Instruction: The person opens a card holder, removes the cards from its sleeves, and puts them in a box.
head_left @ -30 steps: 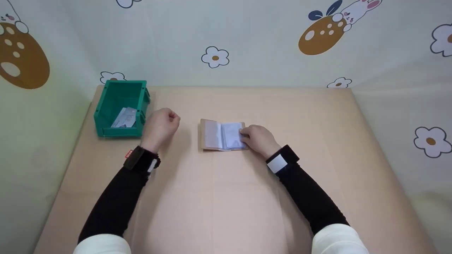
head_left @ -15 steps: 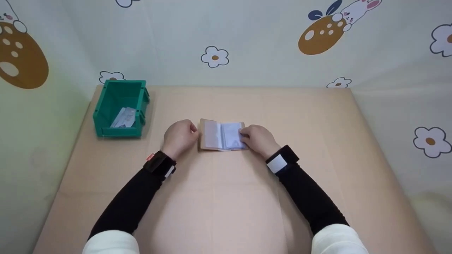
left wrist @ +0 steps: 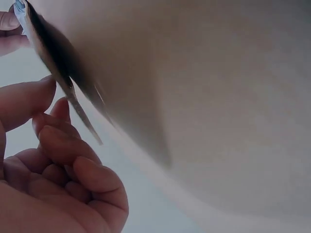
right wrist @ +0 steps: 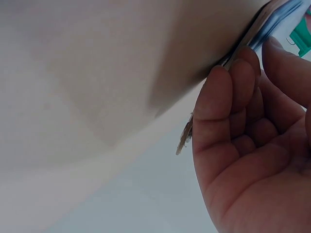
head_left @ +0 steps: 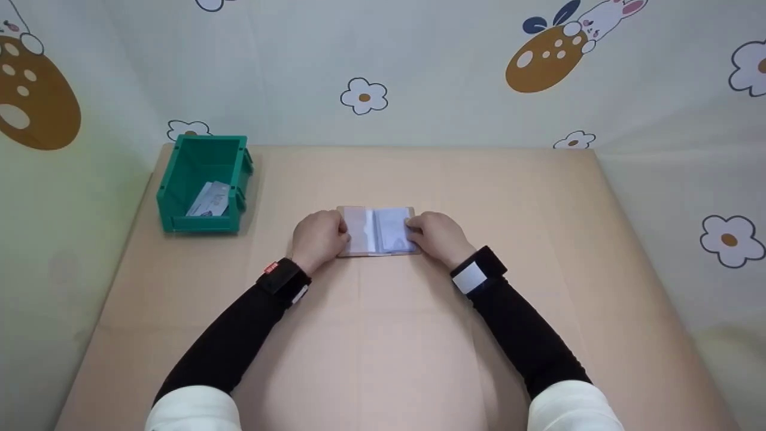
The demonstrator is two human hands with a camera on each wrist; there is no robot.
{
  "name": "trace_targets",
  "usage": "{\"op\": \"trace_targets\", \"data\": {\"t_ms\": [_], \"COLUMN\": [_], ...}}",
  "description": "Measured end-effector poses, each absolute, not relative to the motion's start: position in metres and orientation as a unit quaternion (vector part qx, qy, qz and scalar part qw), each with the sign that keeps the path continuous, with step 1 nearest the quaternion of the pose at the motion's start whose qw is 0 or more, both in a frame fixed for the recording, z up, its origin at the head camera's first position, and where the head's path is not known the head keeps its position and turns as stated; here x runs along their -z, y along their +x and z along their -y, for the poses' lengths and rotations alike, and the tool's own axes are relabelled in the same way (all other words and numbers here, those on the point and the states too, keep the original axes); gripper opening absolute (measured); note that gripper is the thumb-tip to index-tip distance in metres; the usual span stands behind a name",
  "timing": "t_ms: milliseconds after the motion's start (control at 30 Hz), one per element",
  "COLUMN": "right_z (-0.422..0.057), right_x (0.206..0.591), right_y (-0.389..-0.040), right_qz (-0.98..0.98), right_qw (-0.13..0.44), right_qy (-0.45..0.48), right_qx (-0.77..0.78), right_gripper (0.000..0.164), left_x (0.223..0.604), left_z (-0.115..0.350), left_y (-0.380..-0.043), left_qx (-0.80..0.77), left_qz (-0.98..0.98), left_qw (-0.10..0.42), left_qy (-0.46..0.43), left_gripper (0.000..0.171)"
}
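A small card holder (head_left: pixel 377 232) with a tan cover and clear plastic sleeves lies spread on the table in the head view. My left hand (head_left: pixel 319 239) is at its left edge, the thumb over the inner side of the cover. In the left wrist view the thumb and curled fingers meet the cover's edge (left wrist: pixel 63 80). On the opposite side, my right hand (head_left: pixel 444 238) pinches the sleeves and right cover, thumb on top. The right wrist view shows the stacked sleeves (right wrist: pixel 279 19) above the fingers, part of the holder hidden behind them.
A green plastic bin (head_left: pixel 202 225) stands at the table's back left corner, with several white cards (head_left: pixel 209 199) inside. The beige table (head_left: pixel 413 335) is bounded by a patterned cloth (head_left: pixel 431 78) behind and at the sides.
My left hand has moved right, from beside the green bin to the card holder's left edge. The left cover, tilted up before, lies flatter now. My right hand has stayed in place.
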State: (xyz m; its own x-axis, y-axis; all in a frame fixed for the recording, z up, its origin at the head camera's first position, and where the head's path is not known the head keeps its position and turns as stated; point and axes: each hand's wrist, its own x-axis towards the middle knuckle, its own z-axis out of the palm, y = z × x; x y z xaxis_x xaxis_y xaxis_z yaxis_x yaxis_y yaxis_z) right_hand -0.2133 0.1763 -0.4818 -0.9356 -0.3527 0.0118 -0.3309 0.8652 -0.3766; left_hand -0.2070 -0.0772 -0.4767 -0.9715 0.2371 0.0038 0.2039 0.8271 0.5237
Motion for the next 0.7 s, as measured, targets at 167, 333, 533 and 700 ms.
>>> {"op": "trace_targets", "data": {"t_ms": [167, 333, 533, 700], "right_z": [-0.1759, -0.1754, -0.1759, -0.1747], "right_x": [0.4816, 0.4804, 0.4793, 0.4769], "right_y": [-0.2137, -0.2148, -0.2166, -0.2207], "right_qz": [-0.965, -0.965, -0.966, -0.966], "right_qw": [0.036, 0.046, 0.036, 0.015], "right_qy": [-0.174, -0.174, -0.182, -0.186], "right_qx": [0.194, 0.192, 0.182, 0.177], "right_gripper": [0.027, 0.028, 0.029, 0.024], "left_x": [0.4799, 0.4808, 0.4806, 0.4796], "left_z": [0.0775, 0.0777, 0.0771, 0.076], "left_y": [-0.208, -0.2084, -0.2081, -0.2077], "left_qx": [-0.25, -0.24, -0.24, -0.24], "left_qz": [-0.959, -0.961, -0.962, -0.962], "left_qw": [0.042, 0.049, 0.055, 0.054], "left_qy": [0.124, 0.125, 0.12, 0.12], "left_gripper": [0.008, 0.007, 0.007, 0.007]}}
